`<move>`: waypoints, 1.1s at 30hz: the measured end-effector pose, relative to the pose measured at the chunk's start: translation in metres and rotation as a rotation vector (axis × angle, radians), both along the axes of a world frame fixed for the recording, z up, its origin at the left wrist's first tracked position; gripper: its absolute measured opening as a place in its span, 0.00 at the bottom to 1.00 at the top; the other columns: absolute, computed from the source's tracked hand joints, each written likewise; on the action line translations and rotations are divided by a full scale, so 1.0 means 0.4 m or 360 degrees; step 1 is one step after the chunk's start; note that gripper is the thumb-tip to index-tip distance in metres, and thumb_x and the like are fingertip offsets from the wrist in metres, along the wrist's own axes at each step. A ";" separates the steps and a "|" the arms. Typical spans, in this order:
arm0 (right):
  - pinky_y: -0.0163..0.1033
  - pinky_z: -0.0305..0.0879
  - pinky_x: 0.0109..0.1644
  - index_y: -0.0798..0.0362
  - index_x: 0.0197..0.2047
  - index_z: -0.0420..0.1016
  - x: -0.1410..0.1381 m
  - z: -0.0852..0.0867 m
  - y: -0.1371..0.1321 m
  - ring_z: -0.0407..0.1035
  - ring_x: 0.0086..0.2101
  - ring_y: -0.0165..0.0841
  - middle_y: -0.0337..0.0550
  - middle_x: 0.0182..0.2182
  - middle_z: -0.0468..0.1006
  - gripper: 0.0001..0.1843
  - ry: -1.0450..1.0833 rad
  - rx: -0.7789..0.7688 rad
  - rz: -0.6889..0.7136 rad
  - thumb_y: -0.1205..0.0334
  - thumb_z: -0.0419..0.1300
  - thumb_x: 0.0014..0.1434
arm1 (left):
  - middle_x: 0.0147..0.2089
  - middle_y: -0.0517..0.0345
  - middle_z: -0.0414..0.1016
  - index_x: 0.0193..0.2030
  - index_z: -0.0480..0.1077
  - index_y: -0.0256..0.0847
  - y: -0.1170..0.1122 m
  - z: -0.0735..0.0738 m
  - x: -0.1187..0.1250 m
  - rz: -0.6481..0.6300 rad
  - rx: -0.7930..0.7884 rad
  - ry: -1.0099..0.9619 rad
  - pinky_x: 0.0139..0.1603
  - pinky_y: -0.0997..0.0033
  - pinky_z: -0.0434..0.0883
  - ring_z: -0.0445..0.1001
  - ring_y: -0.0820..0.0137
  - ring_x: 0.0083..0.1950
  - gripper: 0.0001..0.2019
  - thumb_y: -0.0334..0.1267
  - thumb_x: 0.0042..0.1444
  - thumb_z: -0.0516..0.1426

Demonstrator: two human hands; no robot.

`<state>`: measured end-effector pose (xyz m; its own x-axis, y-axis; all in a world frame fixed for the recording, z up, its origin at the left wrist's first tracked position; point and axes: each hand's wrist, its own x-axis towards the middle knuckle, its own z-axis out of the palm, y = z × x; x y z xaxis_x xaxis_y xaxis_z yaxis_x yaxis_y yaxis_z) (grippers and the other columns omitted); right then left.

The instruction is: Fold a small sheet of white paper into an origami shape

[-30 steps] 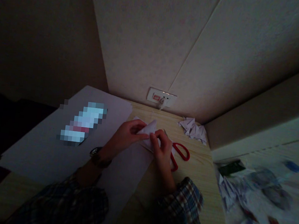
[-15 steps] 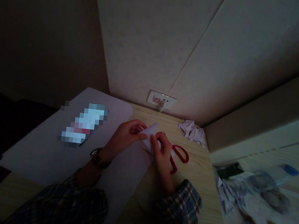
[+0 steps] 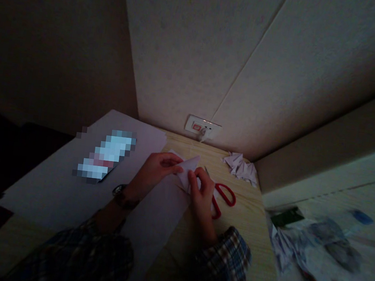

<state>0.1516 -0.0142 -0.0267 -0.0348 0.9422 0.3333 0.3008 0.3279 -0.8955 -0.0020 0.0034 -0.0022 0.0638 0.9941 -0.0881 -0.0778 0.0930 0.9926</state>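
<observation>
The left hand [image 3: 157,167] pinches the left side of a small white folded paper [image 3: 189,165] between thumb and fingers. The right hand [image 3: 202,188] pinches the paper's right side, thumb and fingertips pressed together on it. The paper is held between the two hands, one point angled up toward the far right, above the near-middle part of a pale wood-grain table [image 3: 249,219]. Under the left forearm and hand lie large white sheets [image 3: 50,183], spreading to the left; a lit device with a pixelated screen [image 3: 106,157] rests on them. A watch [image 3: 120,190] circles the left wrist, and both sleeves [image 3: 228,258] are plaid.

Just right of the right hand lie scissors with red handles [image 3: 231,190], their blades partly hidden. Farther off, at the table's far right corner, folded white pieces [image 3: 243,169] sit in a cluster. Beyond the far edge, a socket plate [image 3: 192,123] is set in the wall [image 3: 196,60], with a plug in it. Blurred clutter [image 3: 316,254] lies right of the table.
</observation>
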 end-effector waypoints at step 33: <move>0.37 0.57 0.33 0.49 0.23 0.58 -0.004 0.004 -0.002 0.59 0.26 0.31 0.34 0.22 0.62 0.17 -0.0293 0.0057 0.0176 0.59 0.53 0.64 | 0.27 0.61 0.77 0.26 0.75 0.38 0.003 -0.008 0.000 0.0014 0.0274 0.0173 0.38 0.73 0.70 0.74 0.70 0.33 0.08 0.40 0.46 0.65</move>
